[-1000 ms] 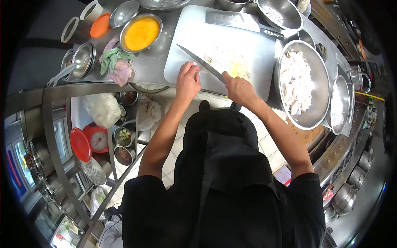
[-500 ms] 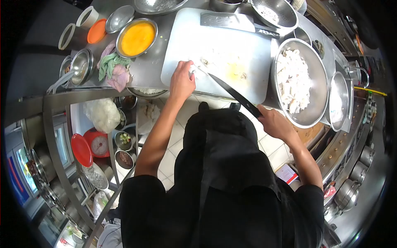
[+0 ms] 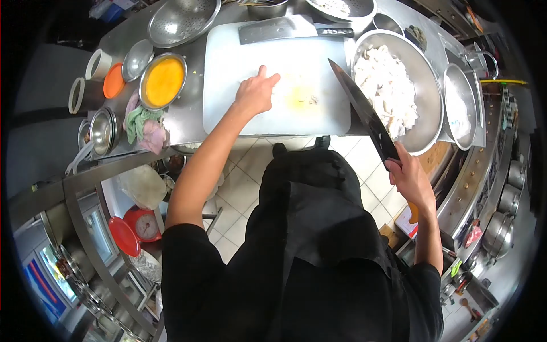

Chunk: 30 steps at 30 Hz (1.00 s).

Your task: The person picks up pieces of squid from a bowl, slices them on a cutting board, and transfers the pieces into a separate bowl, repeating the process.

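Observation:
My right hand (image 3: 411, 178) is wrapped round the handle of a long dark-bladed knife (image 3: 367, 114). The blade is raised, its tip over the right part of the white cutting board (image 3: 228, 54), and it crosses in front of the large steel bowl's (image 3: 431, 108) left rim. Chopped white pieces (image 3: 387, 85) fill much of that bowl. On the board rests my left hand (image 3: 256, 94), thumb and forefinger spread apart; its other fingers are partly hidden, and nothing shows in it. Yellowish wet marks and small scraps (image 3: 302, 97) lie to its right. A cleaver (image 3: 279, 29) lies flat along the board's far edge.
Left of the board stand a bowl of yellow liquid (image 3: 164, 81), a bundle of cloths (image 3: 145, 126) and stacked steel bowls (image 3: 102, 131). A colander (image 3: 183, 23) is at the back. Another steel bowl (image 3: 459, 108) sits right of the large one. A red scale (image 3: 142, 224) is lower left.
The knife has moved right, off the board's middle to beside the large bowl, and its blade has turned steeper. The left hand's thumb and forefinger have spread. The view has shifted.

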Each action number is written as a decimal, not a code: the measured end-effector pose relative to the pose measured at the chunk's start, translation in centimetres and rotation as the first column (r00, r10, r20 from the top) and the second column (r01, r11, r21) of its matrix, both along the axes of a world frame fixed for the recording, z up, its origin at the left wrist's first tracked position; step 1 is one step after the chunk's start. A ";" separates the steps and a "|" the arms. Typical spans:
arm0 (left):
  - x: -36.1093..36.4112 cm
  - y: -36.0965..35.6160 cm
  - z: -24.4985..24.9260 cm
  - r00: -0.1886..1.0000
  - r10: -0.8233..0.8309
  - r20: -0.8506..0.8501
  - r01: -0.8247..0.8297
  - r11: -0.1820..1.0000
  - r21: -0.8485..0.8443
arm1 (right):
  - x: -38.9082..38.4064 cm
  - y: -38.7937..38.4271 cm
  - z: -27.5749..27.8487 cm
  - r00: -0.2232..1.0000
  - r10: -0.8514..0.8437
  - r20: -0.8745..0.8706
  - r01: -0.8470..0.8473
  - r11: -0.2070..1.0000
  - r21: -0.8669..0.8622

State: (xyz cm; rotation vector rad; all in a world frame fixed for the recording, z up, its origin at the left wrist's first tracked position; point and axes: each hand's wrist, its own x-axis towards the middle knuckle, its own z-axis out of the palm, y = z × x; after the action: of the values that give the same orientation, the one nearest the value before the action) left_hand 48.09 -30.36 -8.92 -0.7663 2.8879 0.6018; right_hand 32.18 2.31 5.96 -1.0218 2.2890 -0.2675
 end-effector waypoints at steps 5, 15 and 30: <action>-0.1 -0.3 -0.4 0.996 -0.055 0.071 0.059 0.997 -0.056 | -1.3 1.6 -0.3 0.995 -0.083 0.048 0.085 0.995 -0.045; -0.4 1.2 -0.6 0.992 0.000 0.130 0.025 0.981 -0.194 | -9.2 5.9 -1.8 0.985 0.028 0.169 0.017 0.967 -0.256; 0.6 4.7 -3.0 0.912 0.410 -0.013 -0.391 0.859 -0.331 | -22.5 16.1 -1.3 0.939 -0.060 0.339 0.092 0.993 -0.077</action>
State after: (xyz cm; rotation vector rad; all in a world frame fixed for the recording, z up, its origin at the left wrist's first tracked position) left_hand 48.68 -25.69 -11.89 -1.4289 2.8179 0.1142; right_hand 9.70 18.36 4.65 -0.8574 2.0214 -0.5411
